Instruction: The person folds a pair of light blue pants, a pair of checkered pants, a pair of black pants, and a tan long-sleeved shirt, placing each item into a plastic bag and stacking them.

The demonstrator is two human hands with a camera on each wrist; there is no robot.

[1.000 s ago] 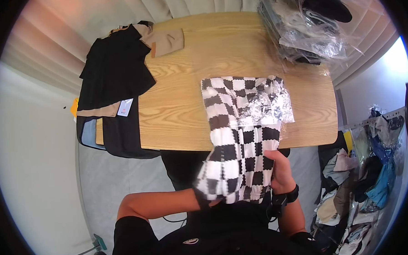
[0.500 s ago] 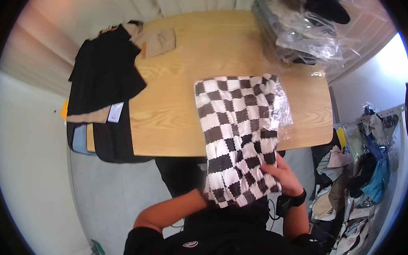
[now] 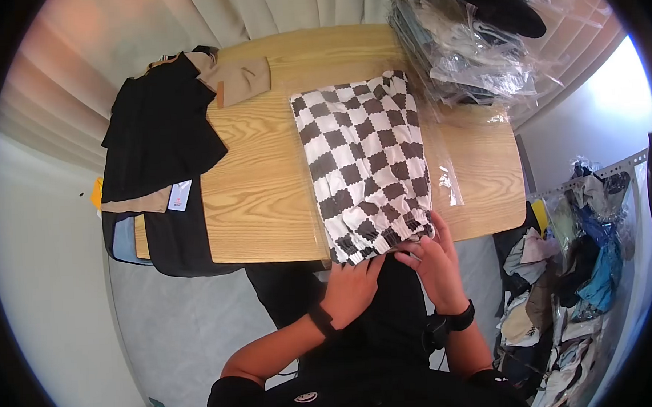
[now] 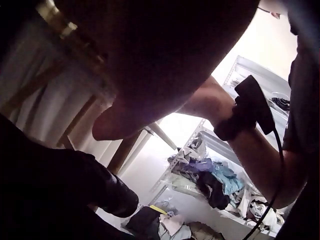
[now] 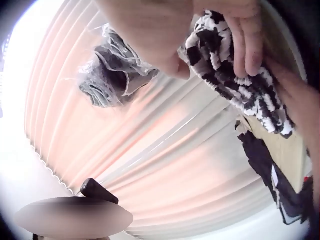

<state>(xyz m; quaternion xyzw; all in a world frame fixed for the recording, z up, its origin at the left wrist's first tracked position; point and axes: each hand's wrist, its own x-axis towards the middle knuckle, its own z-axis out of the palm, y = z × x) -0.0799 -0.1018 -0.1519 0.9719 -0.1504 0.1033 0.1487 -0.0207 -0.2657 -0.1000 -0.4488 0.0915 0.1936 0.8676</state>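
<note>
A black-and-white checkered garment (image 3: pixel 364 158), gathered along its near edge, lies folded on the wooden table, its near end reaching the front edge. My left hand (image 3: pixel 348 291) holds that near edge on the left, its fingertips hidden by the cloth. At the near right corner my right hand (image 3: pixel 438 268) grips the gathered edge between thumb and fingers. The right wrist view shows fingers (image 5: pixel 245 50) bent over the bunched cloth. In the left wrist view the left hand (image 4: pixel 130 110) is a dark shape. Clear plastic (image 3: pixel 449 180) shows beside the garment's right side.
Black clothes (image 3: pixel 159 131) with a white tag (image 3: pixel 180 195) and a beige piece (image 3: pixel 244 82) lie on the left of the table (image 3: pixel 257 206). A stack of plastic-bagged clothes (image 3: pixel 472 51) stands at the back right. Shelves with more clothes (image 3: pixel 598 264) are at the right.
The checkered garment has moved away from the body and now lies flatter on the table. My left hand has come out from beneath it to the near edge; the right stays near its corner.
</note>
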